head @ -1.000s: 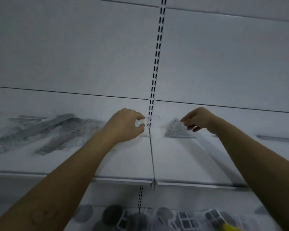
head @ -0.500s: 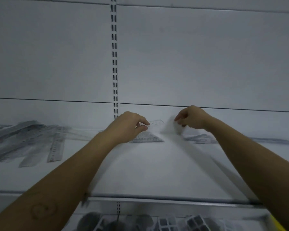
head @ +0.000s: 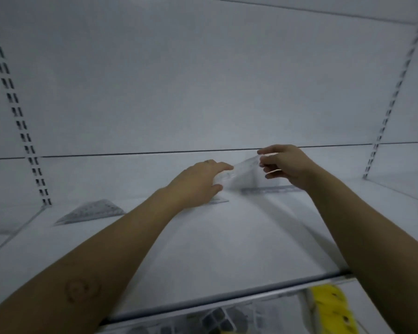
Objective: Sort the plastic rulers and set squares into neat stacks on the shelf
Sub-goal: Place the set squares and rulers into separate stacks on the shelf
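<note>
Clear plastic piece (head: pixel 241 174), blurred: left hand (head: pixel 196 183) and right hand (head: pixel 287 165) pinch opposite ends above shelf (head: pixel 203 249), probably aligning it for stacking; set-square pile (head: pixel 92 210) lies left.

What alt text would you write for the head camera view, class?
Two bare hands hold a blurred clear plastic set square above a white shelf, left hand at its lower end, right hand pinching its upper end. A grey triangular set-square stack lies at left.
</note>
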### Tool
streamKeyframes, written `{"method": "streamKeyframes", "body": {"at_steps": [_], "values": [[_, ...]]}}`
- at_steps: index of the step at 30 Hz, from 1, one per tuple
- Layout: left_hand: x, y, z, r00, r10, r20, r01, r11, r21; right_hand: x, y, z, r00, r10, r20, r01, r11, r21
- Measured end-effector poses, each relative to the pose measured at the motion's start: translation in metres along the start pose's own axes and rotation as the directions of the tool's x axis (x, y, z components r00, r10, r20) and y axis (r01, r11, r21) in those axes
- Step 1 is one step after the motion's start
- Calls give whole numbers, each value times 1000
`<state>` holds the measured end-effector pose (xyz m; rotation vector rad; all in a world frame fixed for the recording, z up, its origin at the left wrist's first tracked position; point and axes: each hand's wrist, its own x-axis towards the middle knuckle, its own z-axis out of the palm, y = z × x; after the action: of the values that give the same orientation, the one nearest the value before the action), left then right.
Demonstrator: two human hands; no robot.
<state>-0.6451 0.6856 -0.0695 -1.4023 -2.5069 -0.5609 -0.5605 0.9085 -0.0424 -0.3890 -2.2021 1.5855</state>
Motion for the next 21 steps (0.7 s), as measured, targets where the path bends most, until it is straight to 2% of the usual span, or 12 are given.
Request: {"method": "streamKeyframes", "body": {"at_steps": [5, 8, 10, 12, 14, 18, 19, 21], "values": [[24, 17, 30, 1000, -12, 18, 12, 1000, -19, 12, 43, -66, 946, 124, -300, -106, 991, 76], [29, 25, 45, 999, 2, 37, -5, 996, 94, 19, 69, -78, 898, 172, -405, -160, 985, 62], [26, 24, 51, 1000, 22, 1, -22, 983, 184, 24, 84, -80, 874, 144, -465, -200, 977, -73], [22, 20, 52, 1000, 28, -12, -24, 973, 228, 28, 95, -82, 852, 75, -518, -263, 917, -300], [17, 16, 52, 1000, 10, -11, -7, 973, 230, 27, 99, -81, 847, 24, -531, -310, 834, -457], [11, 16, 50, 1000, 5, 8, -7, 974, 226, 23, 97, -72, 855, -10, -519, -374, 681, -629], [11, 17, 49, 1000, 6, 9, -8, 975, 223, 21, 93, -65, 869, -62, -491, -357, 610, -708], [10, 19, 42, 1000, 6, -1, -6, 974, 227, 16, 75, -47, 916, -238, -322, -184, 465, -866]]}}
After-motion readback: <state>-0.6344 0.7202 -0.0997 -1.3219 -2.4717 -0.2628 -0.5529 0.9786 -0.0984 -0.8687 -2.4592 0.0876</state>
